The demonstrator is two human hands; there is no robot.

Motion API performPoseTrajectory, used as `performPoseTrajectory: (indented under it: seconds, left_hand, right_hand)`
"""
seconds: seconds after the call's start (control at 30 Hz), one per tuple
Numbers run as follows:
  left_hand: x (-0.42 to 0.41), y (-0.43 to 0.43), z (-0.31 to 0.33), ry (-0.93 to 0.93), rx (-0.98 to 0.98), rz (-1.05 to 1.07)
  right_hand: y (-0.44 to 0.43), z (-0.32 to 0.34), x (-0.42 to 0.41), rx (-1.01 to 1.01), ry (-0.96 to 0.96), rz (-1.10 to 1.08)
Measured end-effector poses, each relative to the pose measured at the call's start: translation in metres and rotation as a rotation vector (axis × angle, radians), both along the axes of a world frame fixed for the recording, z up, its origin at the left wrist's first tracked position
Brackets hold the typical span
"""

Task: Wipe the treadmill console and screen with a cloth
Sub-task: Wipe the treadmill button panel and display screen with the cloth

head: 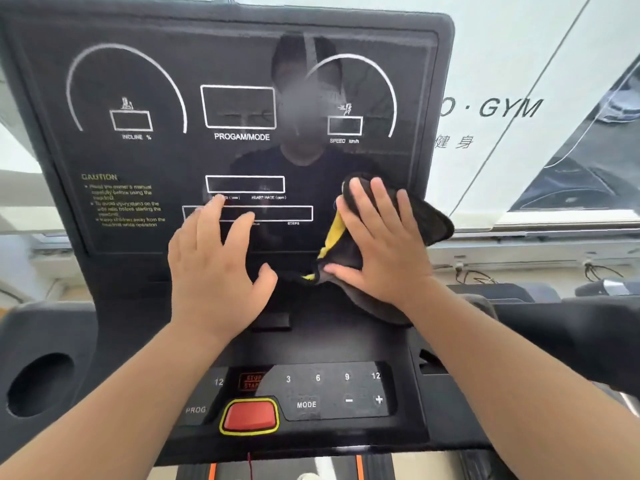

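The treadmill's black screen [145,157] fills the upper view, printed with white dials and boxes. Below it lies the console panel [332,393] with number keys and a red stop button [250,415]. A dark cloth with a yellow edge [433,220] is pressed flat against the screen's lower right corner under my right hand [381,244], fingers spread over it. My left hand [214,268] lies open beside it, palm toward the screen's lower middle, holding nothing. Part of the cloth hangs below my right palm.
A round cup holder [40,384] sits in the left console wing. A right handlebar arm [571,327] juts out at the right. Behind the screen is a window with "GYM" lettering [509,107]. A red safety cord [250,465] hangs below the stop button.
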State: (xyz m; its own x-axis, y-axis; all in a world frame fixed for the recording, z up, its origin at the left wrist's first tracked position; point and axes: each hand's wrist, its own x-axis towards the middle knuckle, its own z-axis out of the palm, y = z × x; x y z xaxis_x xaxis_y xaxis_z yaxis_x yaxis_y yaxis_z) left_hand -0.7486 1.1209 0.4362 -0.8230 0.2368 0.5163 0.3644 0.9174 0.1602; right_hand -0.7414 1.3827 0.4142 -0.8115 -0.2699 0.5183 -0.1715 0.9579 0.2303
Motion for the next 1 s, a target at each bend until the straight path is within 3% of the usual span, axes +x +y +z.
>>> performPoseTrajectory:
  seconds: [0.2,0.37,0.5,0.67,0.73,0.87,1.0]
  left_hand:
    - [-0.008,-0.012,0.006,-0.079,-0.034,-0.003]
    - [-0.01,-0.018,0.007,-0.08,0.009,-0.05]
    - [-0.013,-0.023,0.006,0.001,0.156,-0.075]
    - [-0.008,-0.025,0.006,0.034,0.336,-0.083]
    - [-0.005,-0.024,0.008,-0.012,0.357,-0.09]
    - [-0.002,-0.016,0.014,-0.082,0.32,-0.087]
    - [0.008,-0.007,0.036,-0.112,0.539,-0.198]
  right_hand:
    - [0.014,0.08,-0.044,-0.166,0.104,-0.263]
    - [-0.017,0.146,-0.089,-0.214,0.171,-0.327]
    - [-0.05,0.144,-0.097,-0.168,0.142,-0.219]
    - [-0.082,0.082,-0.061,-0.141,0.048,0.041]
    - [-0.086,0.07,-0.046,-0.256,0.034,0.125]
    - [-0.088,0.082,-0.02,-0.684,0.022,0.354]
    - [-0.09,0.11,0.009,-1.002,-0.047,0.369]
